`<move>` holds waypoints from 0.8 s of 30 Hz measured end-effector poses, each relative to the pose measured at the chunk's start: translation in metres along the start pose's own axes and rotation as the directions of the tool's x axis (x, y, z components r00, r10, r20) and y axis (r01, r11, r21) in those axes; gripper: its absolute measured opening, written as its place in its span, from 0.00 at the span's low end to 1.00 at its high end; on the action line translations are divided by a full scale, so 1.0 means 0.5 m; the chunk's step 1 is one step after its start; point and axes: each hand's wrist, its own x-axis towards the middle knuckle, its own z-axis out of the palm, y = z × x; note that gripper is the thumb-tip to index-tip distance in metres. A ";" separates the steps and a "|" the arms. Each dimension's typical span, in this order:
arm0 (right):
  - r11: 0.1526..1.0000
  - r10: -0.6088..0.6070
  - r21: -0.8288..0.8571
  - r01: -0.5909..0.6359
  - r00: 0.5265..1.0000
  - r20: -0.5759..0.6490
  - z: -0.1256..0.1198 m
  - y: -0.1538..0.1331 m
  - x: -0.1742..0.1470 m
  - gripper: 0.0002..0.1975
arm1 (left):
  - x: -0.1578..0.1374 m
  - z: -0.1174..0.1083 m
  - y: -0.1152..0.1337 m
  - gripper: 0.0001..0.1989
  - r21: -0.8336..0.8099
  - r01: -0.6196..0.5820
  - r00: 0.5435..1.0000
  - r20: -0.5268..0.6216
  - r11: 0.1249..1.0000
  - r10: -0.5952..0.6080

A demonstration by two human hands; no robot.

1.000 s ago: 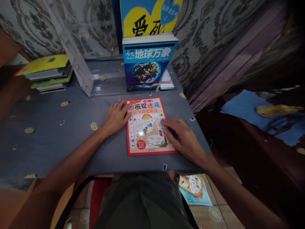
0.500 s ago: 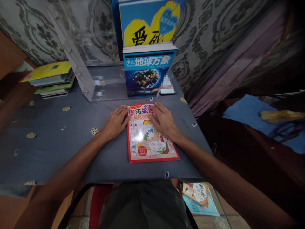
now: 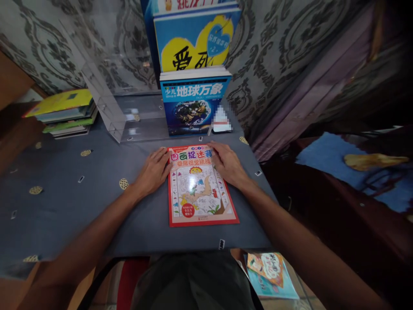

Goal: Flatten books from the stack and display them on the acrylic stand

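A picture-puzzle book (image 3: 200,189) with a red border and a glossy cartoon cover lies shut and flat on the grey tablecloth. At its upper left edge rests my left hand (image 3: 155,171), fingers stretched out and the thumb touching the cover's side. My right hand (image 3: 228,164) lies flat over the upper right edge, its fingers extended and covering a little of the cover. Neither hand wraps round the book. Behind it, a blue book with a globe picture (image 3: 193,105) stands upright in a clear acrylic stand (image 3: 101,103).
More upright books, one with a yellow heart (image 3: 180,38), rise behind the globe book. A stack of books (image 3: 63,113) sits at the back left. To the right hangs a purple curtain (image 3: 290,90). Below the table's front edge are booklets (image 3: 271,275).
My right hand has slid right, off the middle of the cover to its right edge, uncovering more of the title. My left hand stays at the left edge. The view has shifted slightly.
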 end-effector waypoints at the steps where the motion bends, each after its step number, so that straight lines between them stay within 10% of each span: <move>1: 1.000 -0.002 0.005 0.002 1.000 -0.003 -0.001 0.000 0.000 0.21 | 0.000 0.000 0.001 0.23 -0.026 0.009 1.000 -0.006 1.000 -0.009; 7: 0.995 -0.022 -0.097 0.023 1.000 0.005 0.007 -0.017 -0.002 0.21 | 0.009 -0.006 0.009 0.22 -0.462 0.118 0.983 -0.071 0.879 -0.170; 12: 0.989 -0.012 -0.149 0.013 1.000 0.010 0.009 -0.026 -0.003 0.22 | 0.022 -0.011 0.025 0.28 -0.929 0.225 0.885 0.070 0.292 -0.460; 16: 0.993 0.011 -0.121 -0.009 1.000 0.015 0.010 -0.029 -0.006 0.21 | 0.023 -0.015 0.053 0.25 -0.928 0.360 0.836 0.366 -0.094 -0.409; 24: 0.872 0.312 0.429 -0.234 0.942 -0.120 0.004 -0.054 -0.018 0.36 | 0.026 -0.029 0.076 0.20 -0.896 0.319 0.849 0.415 -0.308 -0.326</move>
